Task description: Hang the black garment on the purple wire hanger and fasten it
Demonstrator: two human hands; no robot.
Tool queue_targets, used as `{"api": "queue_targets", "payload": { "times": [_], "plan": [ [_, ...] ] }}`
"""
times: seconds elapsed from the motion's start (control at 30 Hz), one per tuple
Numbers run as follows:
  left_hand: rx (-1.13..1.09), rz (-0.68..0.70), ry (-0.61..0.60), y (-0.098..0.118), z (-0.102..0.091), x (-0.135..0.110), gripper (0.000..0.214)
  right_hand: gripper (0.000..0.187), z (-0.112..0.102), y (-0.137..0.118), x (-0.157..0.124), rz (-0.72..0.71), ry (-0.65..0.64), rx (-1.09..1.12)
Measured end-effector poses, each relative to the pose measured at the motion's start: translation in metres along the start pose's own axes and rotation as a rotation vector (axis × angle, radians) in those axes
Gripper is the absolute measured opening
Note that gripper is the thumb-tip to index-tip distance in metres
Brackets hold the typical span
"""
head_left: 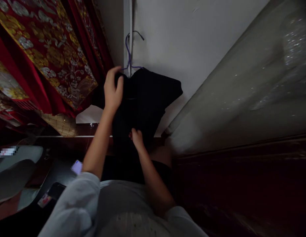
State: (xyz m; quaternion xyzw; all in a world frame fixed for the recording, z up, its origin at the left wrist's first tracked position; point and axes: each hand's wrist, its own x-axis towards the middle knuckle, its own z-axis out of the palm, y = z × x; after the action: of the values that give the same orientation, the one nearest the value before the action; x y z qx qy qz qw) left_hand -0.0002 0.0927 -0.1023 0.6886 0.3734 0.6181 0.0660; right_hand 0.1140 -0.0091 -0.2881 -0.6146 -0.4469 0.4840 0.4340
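A black shirt [145, 102] hangs from a purple wire hanger [129, 52], whose hook is up against a pale vertical pole. One sleeve spreads out to the right; the lower part falls in dark folds. My left hand [112, 90] is at the shirt's left shoulder, close under the hanger, thumb apart from the fingers with dark cloth between them. Some of its fingers are hidden. Lower down, my right hand [137, 138] is closed in a pinch at the front of the shirt. Fine detail of the black cloth is lost in the dim light.
Red garments with gold and silver embroidery [56, 56] hang at the left. A large plastic-wrapped panel [231, 89] leans at the right by the white wall [177, 36]. At lower left are a grey chair [17, 177], a phone [77, 167] and a dark tabletop [60, 174].
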Motion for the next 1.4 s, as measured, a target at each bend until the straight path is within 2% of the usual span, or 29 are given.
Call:
{"api": "queue_targets", "payload": {
  "times": [0.07,0.1,0.13,0.2,0.27,0.33,0.4,0.5,0.63,0.83,1.07,1.23,1.4],
  "plan": [
    [-0.109,-0.130,0.234,-0.002,-0.014,-0.069,0.015,0.037,-0.006,0.003,-0.007,0.028,0.001,0.059],
    [-0.165,-0.255,0.308,-0.002,-0.018,-0.104,0.016,0.035,-0.009,0.002,-0.009,0.031,-0.010,0.083],
    [-0.231,-0.388,0.316,-0.002,-0.021,-0.136,0.012,0.035,-0.013,0.000,-0.011,0.024,-0.027,0.105],
    [-0.285,-0.490,0.177,-0.003,-0.019,-0.185,0.006,0.035,-0.019,-0.006,-0.016,-0.013,-0.062,0.141],
    [-0.366,-0.555,-0.051,-0.002,-0.012,-0.206,0.011,0.035,-0.022,-0.012,-0.021,-0.055,-0.081,0.170],
    [-0.481,-0.600,-0.272,-0.001,-0.005,-0.206,0.023,0.036,-0.024,-0.015,-0.027,-0.087,-0.071,0.197],
    [-0.572,-0.615,-0.381,0.002,0.000,-0.196,0.029,0.036,-0.026,-0.018,-0.032,-0.111,-0.047,0.218],
    [-0.574,-0.598,-0.391,0.008,0.002,-0.187,0.024,0.035,-0.031,-0.021,-0.038,-0.144,-0.044,0.229],
    [-0.429,-0.596,-0.395,0.014,0.000,-0.194,0.010,0.041,-0.035,-0.029,-0.045,-0.175,-0.047,0.247],
    [-0.276,-0.604,-0.395,0.021,-0.007,-0.194,0.015,0.053,-0.029,-0.039,-0.052,-0.249,-0.064,0.328],
    [-0.176,-0.563,-0.387,0.021,-0.018,-0.197,0.018,0.050,-0.022,-0.041,-0.053,-0.117,-0.134,0.449],
    [-0.158,-0.561,-0.390,0.019,-0.015,-0.203,0.020,0.039,-0.026,-0.044,-0.054,-0.046,-0.170,0.483],
    [-0.167,-0.552,-0.397,0.021,-0.011,-0.204,0.015,0.033,-0.033,-0.046,-0.056,-0.038,-0.159,0.458]
  ]
}}
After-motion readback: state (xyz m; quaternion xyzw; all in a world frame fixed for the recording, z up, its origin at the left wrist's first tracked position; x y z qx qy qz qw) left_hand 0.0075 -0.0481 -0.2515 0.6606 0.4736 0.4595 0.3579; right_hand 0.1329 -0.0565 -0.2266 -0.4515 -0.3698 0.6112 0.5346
